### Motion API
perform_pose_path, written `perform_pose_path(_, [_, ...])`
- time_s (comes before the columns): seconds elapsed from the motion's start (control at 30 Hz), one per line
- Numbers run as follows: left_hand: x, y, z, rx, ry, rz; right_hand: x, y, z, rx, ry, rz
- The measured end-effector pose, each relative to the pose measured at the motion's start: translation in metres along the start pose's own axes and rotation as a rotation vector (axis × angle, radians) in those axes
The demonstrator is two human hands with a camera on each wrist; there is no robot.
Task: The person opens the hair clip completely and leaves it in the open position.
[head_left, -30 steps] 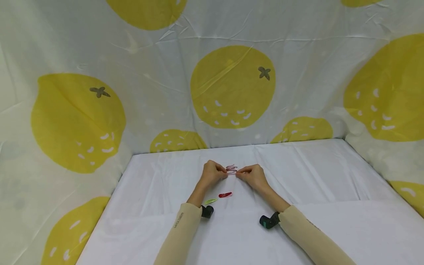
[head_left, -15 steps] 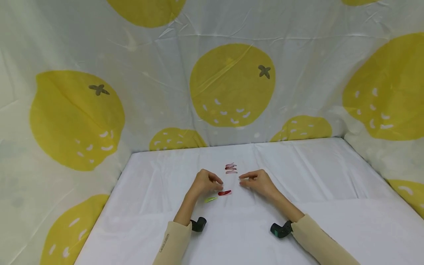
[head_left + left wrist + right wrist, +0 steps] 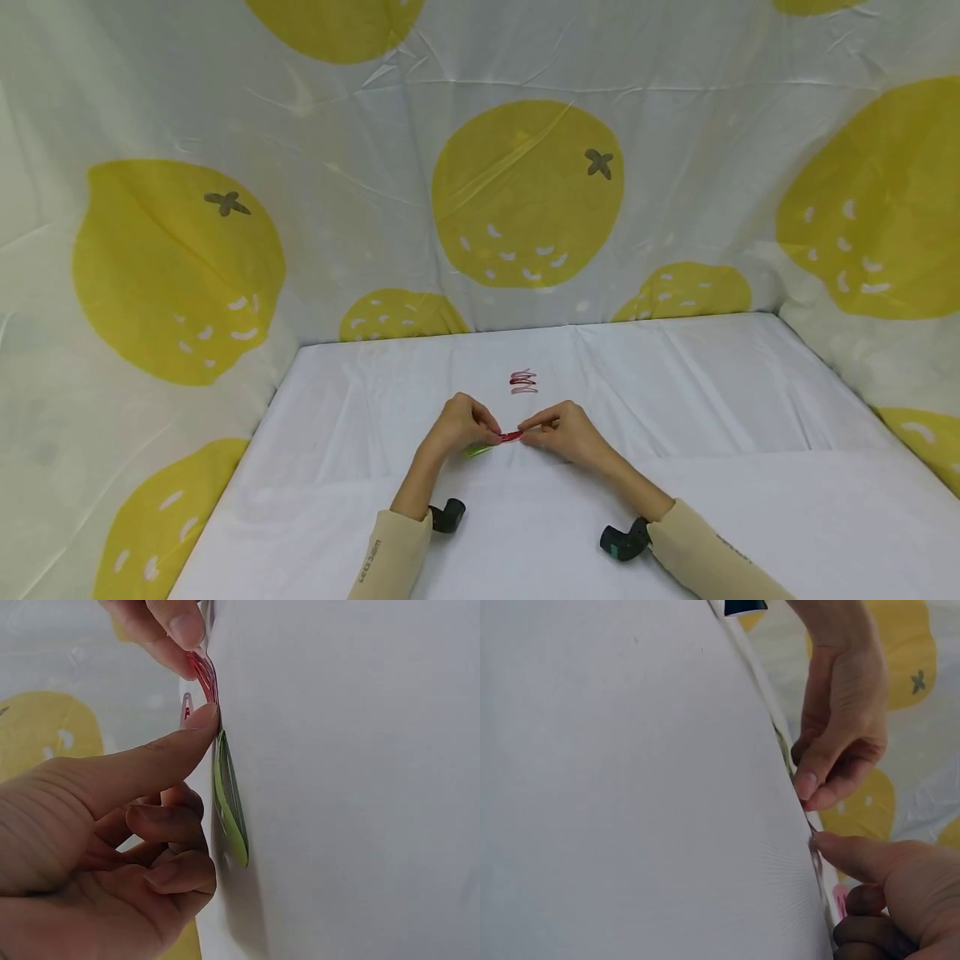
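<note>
A red snap hair clip lies on the white table, with a pink edge showing along it. My left hand pinches its left end between thumb and fingers, and my right hand pinches the right end. In the left wrist view, the red clip spans the two hands' fingertips. A lime green hair clip lies just beside the left thumb. Farther back, several pink and red hair clips lie one behind another in a short column.
White cloth covers the table. A lemon-print curtain rises along its back and sides. Black wrist cameras stick out from both sleeves.
Both hands have left the column of pink and red clips and come nearer to me. They have closed in from either side and now pinch the red clip.
</note>
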State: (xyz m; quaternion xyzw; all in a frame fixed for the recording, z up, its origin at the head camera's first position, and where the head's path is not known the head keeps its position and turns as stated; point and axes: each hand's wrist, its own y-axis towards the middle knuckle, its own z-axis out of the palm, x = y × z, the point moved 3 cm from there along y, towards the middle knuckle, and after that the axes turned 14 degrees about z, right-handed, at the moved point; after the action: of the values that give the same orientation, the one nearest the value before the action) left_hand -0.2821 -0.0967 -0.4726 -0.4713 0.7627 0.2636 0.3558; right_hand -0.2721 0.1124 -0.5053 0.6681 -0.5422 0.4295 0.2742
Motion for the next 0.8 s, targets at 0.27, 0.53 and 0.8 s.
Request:
perform_pose_path(0.27, [-0.0002, 0.0007, 0.0006, 0.022, -0.018, 0.023, 0.0025, -0.0015, -0.0007, -0.033, 0.001, 0.009])
perform_pose_path(0.53, [0.0012, 0.0011, 0.0025, 0.029, -0.020, 0.047, -0.0011, -0.0002, -0.0010, -0.037, 0.007, 0.030])
perform_pose_path(0.8, [0.0000, 0.0018, 0.0075, 0.054, 0.000, 0.085, -0.0036, -0.0007, 0.0006, -0.026, 0.030, 0.005])
